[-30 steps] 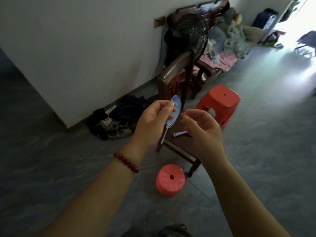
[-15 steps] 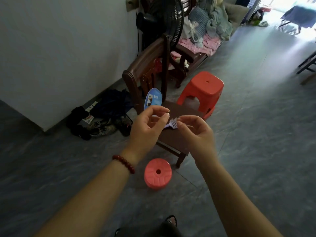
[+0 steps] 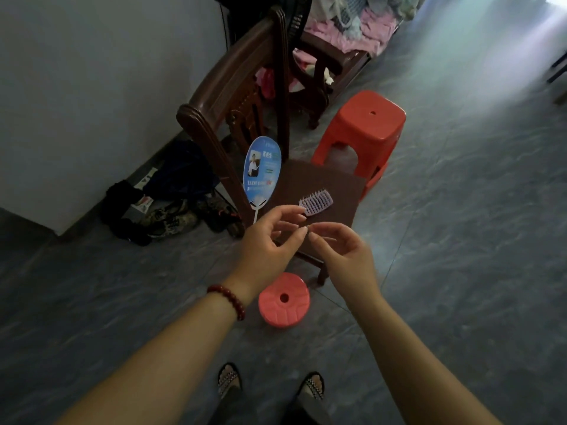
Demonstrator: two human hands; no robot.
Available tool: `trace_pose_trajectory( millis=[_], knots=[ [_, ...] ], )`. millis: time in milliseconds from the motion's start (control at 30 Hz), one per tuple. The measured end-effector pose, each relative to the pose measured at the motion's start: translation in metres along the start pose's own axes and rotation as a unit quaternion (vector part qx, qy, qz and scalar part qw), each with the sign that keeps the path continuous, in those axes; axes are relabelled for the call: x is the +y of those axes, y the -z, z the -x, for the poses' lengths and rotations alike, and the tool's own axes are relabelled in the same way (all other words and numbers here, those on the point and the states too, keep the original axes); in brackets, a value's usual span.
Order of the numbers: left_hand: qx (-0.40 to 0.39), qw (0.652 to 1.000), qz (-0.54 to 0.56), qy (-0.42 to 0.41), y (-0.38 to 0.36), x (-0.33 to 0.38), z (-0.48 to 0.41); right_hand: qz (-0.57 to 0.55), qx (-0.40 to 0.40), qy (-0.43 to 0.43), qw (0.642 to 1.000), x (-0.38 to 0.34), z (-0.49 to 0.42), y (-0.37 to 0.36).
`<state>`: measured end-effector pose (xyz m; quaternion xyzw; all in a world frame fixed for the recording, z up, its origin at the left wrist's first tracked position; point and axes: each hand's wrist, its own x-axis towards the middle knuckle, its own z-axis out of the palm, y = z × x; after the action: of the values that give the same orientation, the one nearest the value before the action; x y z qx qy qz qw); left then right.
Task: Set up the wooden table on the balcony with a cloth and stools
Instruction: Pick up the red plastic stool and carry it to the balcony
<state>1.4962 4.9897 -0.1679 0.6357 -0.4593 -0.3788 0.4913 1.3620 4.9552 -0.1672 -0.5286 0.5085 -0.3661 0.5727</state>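
Above chair (image 3: 331, 185) front edge: left hand (image 3: 270, 246), right hand (image 3: 340, 256), fingers loosely curled, tips nearly touching.
Seat: hairbrush (image 3: 316, 202), hand fan (image 3: 262, 170).

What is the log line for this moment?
left hand, right hand: fingertips near, nothing seen held | brush, fan: on chair | red stool: untouched

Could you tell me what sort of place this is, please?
Probably a room in a home: a carved wooden chair holding a hairbrush, clothes heaped on another chair, and shoes by the wall.
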Motion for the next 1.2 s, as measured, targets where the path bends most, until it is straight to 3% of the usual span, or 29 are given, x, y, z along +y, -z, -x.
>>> trace_pose_trajectory(
  millis=[467,967,1100,1200],
  knots=[
    [-0.099,0.993,-0.049,0.042,-0.035,-0.155,-0.018,0.062,0.052,-0.065,0.995,0.162,-0.042,-0.012],
    [-0.235,0.942,-0.22,0.088,-0.083,-0.379,-0.023,0.188,-0.022,-0.154,0.97,0.376,-0.076,-0.032],
    [-0.27,0.914,-0.298,0.057,-0.098,-0.432,-0.021,0.248,-0.034,-0.16,0.955,0.428,-0.086,-0.036],
    [-0.337,0.844,-0.415,0.044,-0.104,-0.469,-0.02,0.306,-0.056,-0.165,0.936,0.462,-0.089,-0.042]
  ],
)
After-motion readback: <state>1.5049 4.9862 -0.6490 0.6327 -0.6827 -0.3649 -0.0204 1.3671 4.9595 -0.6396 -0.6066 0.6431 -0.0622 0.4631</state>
